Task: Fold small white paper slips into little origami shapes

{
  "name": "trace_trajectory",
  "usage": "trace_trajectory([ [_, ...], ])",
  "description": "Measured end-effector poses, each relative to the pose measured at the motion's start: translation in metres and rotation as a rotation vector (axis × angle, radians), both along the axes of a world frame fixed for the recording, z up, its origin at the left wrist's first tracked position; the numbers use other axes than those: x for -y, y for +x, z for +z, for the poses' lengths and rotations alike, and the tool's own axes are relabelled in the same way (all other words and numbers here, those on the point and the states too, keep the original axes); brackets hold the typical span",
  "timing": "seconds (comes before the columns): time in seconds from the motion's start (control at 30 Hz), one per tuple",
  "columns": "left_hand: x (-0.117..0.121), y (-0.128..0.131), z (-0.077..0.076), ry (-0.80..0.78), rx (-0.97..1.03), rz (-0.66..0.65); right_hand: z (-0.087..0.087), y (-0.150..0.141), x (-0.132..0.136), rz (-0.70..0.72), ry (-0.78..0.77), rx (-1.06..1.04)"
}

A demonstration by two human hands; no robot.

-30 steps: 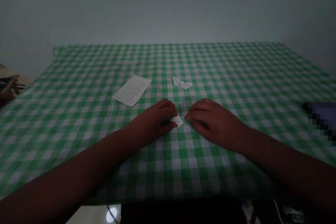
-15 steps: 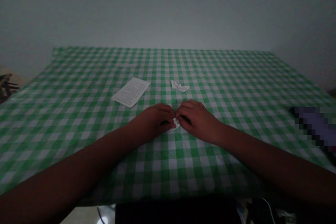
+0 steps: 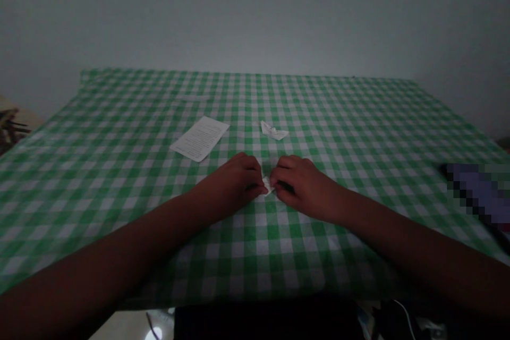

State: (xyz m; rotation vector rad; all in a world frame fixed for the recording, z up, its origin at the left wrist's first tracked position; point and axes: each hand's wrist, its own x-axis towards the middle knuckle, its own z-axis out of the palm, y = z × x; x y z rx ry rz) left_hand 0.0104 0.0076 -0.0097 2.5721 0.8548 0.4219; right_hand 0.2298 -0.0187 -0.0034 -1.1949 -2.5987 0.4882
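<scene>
Near the front middle of the bench [image 3: 255,265], I have a small scrap [image 3: 268,186] of white folded paper low over the green-and-white checked cloth [image 3: 350,127], between two bare hands. From my end I see the left hand [image 3: 241,178] with its grip narrow, thumb and fingers pinching the scrap's left side. The right hand [image 3: 305,186] has its grip narrow too, fingertips bunched on the scrap's right side. Only a little of the paper shows between them, and I cannot make out its folds. Both forearms reach in from the lower corners, and a narrow gap parts the hands.

Beyond the hands, slightly right of the scrap, I see a folded piece [image 3: 274,130] of white paper with raised corners, lying apart from either hand. Left of that, a printed sheet [image 3: 200,138] lies flat and turned at a slant; its lines of text are too small for me to read. Farther back on the cloth is a faint pale strip [image 3: 194,98]. At the right edge I get a dark object [image 3: 480,191], partly blurred into blocks. A plain grey wall [image 3: 255,16] stands behind the bench.
</scene>
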Motion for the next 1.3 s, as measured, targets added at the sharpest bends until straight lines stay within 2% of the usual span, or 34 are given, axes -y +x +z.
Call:
trace_trajectory([
  [0.23,0.000,-0.001,-0.004,-0.021,0.043,0.008,-0.005,0.003,-0.004,-0.027,-0.058,-0.119],
  [0.47,-0.001,-0.002,-0.005,-0.029,0.056,0.011,-0.004,-0.002,-0.004,-0.045,-0.017,-0.086],
  [0.67,0.000,-0.002,-0.005,-0.040,0.040,0.024,0.000,0.003,-0.002,-0.031,-0.058,-0.066],
  [0.83,0.001,-0.002,-0.004,-0.041,0.039,0.030,-0.001,0.011,-0.005,-0.010,-0.100,-0.160],
  [0.97,0.003,0.001,-0.005,0.008,0.058,0.025,-0.003,0.010,-0.005,-0.070,-0.057,-0.273],
  [1.13,0.006,0.004,-0.011,0.091,0.087,0.009,-0.009,-0.001,0.000,-0.133,0.025,-0.155],
  [1.3,0.005,0.004,-0.014,0.045,0.110,-0.015,-0.012,-0.006,0.002,-0.206,0.016,-0.147],
])
